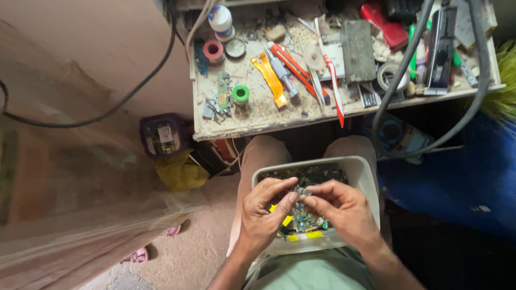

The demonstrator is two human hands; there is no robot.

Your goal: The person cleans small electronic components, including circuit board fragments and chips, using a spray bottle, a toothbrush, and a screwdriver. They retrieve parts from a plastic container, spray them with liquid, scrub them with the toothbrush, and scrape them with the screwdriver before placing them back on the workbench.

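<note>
Over the tub, both hands' fingers pinch a small part.

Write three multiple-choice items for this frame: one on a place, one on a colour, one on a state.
1. Where does the white tub of circuit scraps sit?
A. on the person's lap
B. on the workbench
C. on the floor

2. What colour is the small spool near the front edge of the workbench?
A. blue
B. green
C. black

3. How is the small grey part held?
A. in the left hand alone
B. lying loose in the tub
C. pinched between the fingertips of both hands

Answers: 1 A, the tub rests across both thighs. 2 B, the spool shows bright green. 3 C, the left hand and right hand both meet on the part, above the tub.
</note>
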